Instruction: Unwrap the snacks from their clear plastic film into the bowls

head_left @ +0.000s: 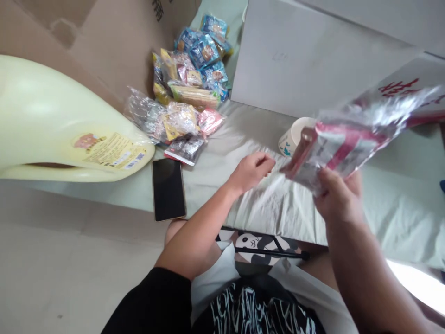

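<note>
Right hand point(338, 197) grips the packet point(351, 147), probably light and slippery, best pinched by its edge, while left hand point(251, 171) curls, contents unclear.

So the left arm point(200, 229) comes up from the lower left, black sleeve point(153, 301) on the upper part and bare skin below. The wrist bends slightly, and the left grip point(253, 170) is curled into a loose fist, knuckles up, basically relaxed. The right arm point(365, 260) reaches in from the lower right, forearm bare, angled up and leftward. The right grip point(335, 195) is pinched closed, thumb in front, the other fingers mostly hidden behind, a bit blurry. Both hands are well apart, left one slightly higher.
</note>
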Demonstrator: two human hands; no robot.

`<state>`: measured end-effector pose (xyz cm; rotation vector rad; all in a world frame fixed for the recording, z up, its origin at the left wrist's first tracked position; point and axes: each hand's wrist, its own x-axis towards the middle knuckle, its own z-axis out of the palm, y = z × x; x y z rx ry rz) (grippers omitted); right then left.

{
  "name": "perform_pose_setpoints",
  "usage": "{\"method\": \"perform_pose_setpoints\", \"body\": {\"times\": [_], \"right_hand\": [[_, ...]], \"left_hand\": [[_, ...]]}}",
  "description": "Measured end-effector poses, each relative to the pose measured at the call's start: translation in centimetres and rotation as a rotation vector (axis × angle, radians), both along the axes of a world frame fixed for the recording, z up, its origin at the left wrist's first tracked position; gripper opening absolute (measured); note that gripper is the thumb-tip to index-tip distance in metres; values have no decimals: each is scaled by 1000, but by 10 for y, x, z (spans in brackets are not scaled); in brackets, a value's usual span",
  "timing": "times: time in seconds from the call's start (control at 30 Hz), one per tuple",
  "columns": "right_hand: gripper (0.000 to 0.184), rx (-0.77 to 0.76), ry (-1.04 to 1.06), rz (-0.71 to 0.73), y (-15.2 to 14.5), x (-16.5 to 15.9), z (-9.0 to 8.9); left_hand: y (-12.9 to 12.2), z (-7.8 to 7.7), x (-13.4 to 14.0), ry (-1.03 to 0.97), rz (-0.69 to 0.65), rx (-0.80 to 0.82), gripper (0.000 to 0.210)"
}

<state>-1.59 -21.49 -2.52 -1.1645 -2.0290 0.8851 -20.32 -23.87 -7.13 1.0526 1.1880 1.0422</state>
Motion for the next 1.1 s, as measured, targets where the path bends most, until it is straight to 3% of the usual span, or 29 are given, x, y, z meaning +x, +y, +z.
{"method": "perform_pose_setpoints", "body": {"times": [0.1, 0.2, 0.3, 0.47, 0.63, 0.83, 0.9, 0.97, 1.1], "right_hand": [[44, -368, 301, -92, -32, 39, -25], [49, -455, 277, -30, -37, 50, -43], [53, -411, 210, 80, -25, 51, -51], [69, -233, 187, 246, -14, 67, -71], [82, -33, 26, 186, -17, 91, -86], [47, 35, -92, 276, -3, 90, -89], [41, 55, -146, 255, 0, 85, -90], [41, 79, -190, 230, 0, 81, -91], [41, 116, -193, 205, -2, 78, -93]], "left_hand": [[0, -3, 10, -387, -134, -1, 44], [0, -7, 19, -385, -205, 155, 60], [-3, -12, 26, -214, -208, 250, 67], [-3, -32, 43, -68, 56, 219, 68], [8, -48, 62, 66, 171, 200, 55], [16, -59, 70, 210, 432, 324, 40], [14, -58, 66, 304, 378, 421, 39], [11, -56, 61, 451, 232, 519, 40], [10, -53, 52, 663, 30, 543, 41]]}}
